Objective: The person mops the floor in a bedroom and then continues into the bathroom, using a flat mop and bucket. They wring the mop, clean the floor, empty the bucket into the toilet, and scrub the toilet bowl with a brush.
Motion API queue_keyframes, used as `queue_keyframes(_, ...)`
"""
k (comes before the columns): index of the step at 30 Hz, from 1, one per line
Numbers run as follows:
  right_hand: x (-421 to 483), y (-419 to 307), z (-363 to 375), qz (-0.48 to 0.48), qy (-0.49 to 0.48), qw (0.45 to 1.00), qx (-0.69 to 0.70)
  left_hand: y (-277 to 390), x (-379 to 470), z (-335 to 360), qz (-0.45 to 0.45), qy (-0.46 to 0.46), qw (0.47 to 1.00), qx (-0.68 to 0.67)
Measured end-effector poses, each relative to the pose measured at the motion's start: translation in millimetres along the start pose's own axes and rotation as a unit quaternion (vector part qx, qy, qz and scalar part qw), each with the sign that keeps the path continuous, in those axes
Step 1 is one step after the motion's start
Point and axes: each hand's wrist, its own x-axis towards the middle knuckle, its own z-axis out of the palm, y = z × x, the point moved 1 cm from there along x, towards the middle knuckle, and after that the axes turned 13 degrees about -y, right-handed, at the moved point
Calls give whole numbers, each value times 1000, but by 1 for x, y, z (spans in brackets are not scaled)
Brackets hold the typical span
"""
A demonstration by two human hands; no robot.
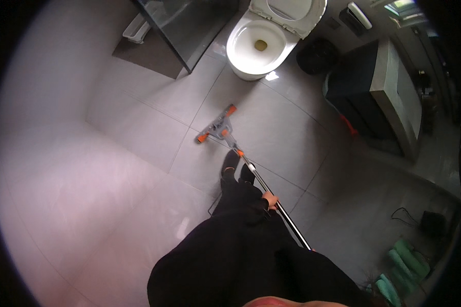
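Note:
My left hand (270, 200) is closed around the metal pole of a sponge mop (261, 180), its black sleeve reaching across from the left. The mop's grey head with orange ends (218, 124) rests on the tiled floor (276, 119), just beyond my dark shoes. From there the pole slants down and right towards my right shoulder. Only a sliver of skin, seemingly my right hand (313, 250), shows at the pole's upper visible end; its grip is hidden. A white toilet (236, 46) with raised seat and yellowish water in the bowl stands ahead of the mop head.
A dark glass panel (192, 30) stands left of the toilet, with a white plastic container (135, 30) behind it. To the right are a black bin (317, 55) and a vanity cabinet (376, 88). Green slippers (409, 261) lie at lower right. A pale wall (42, 107) bounds the left.

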Motion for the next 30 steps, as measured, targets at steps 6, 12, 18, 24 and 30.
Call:
queue_keyframes(6, 139, -100, -19, -86, 37, 995, -29, -25, -26, -174, -60, 223, 831, -506)
queue_keyframes(12, 192, -131, -46, -121, 36, 991, 33, -7, -18, -218, -19, 329, 761, -558)
queue_keyframes(18, 145, -163, 19, -21, 56, 998, 12, -62, -24, -208, -121, 95, 977, -150)
queue_keyframes(24, -38, -105, 35, 205, 33, 969, 135, 32, 3, -15, 0, -211, 957, -198)
queue_keyframes(30, -21, -159, 57, 210, 59, 936, 277, 32, -10, -68, -107, -182, 904, -372)
